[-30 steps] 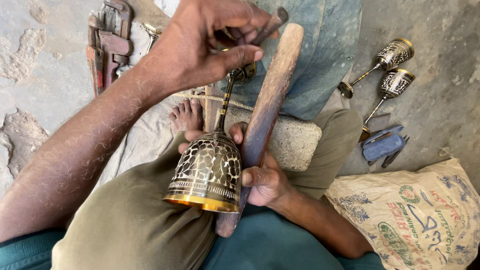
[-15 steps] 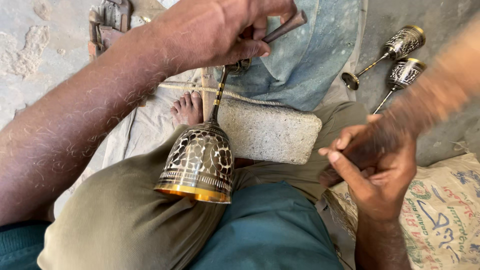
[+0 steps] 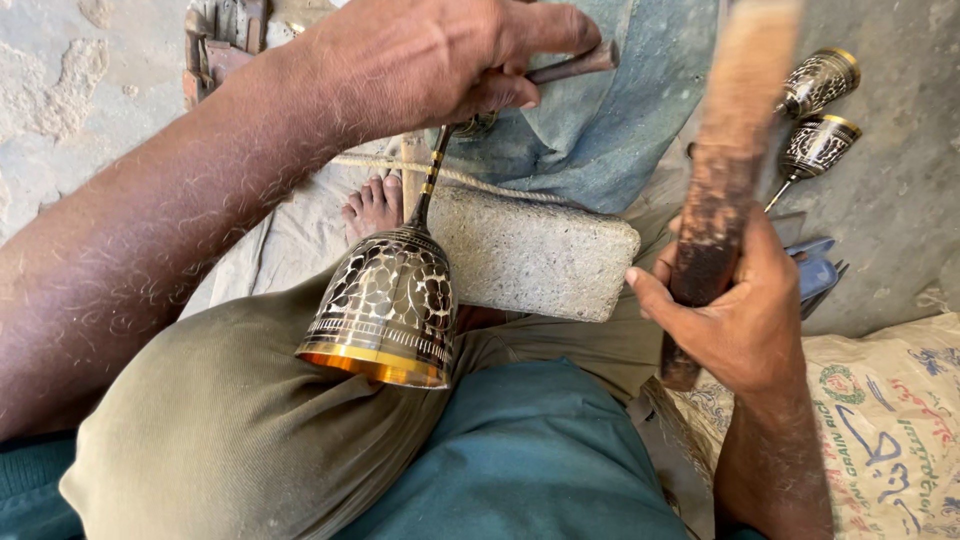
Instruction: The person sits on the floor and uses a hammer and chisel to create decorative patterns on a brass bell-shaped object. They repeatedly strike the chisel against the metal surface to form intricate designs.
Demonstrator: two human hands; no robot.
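A rough grey concrete floor (image 3: 900,230) is lying under a seated person, with a faded blue cloth (image 3: 620,110) spread ahead. One engraved black-and-gold brass goblet (image 3: 385,305) is resting on its side over the person's olive-trousered knee (image 3: 230,430), its thin stem running up into the left hand (image 3: 430,60). That hand's grip is closing around the stem's end together with one slim dark metal tool (image 3: 570,68). The right hand (image 3: 745,320) is gripping one worn wooden stick (image 3: 725,180), raised and blurred. One grey stone block (image 3: 540,255) is lying just beyond the goblet, beside one bare foot (image 3: 372,205). Two more engraved goblets (image 3: 815,110) are lying on the floor at the right, and one printed woven sack (image 3: 890,420) is sitting below them. Half a second ago the right hand was open and holding nothing; now it is holding the stick again.
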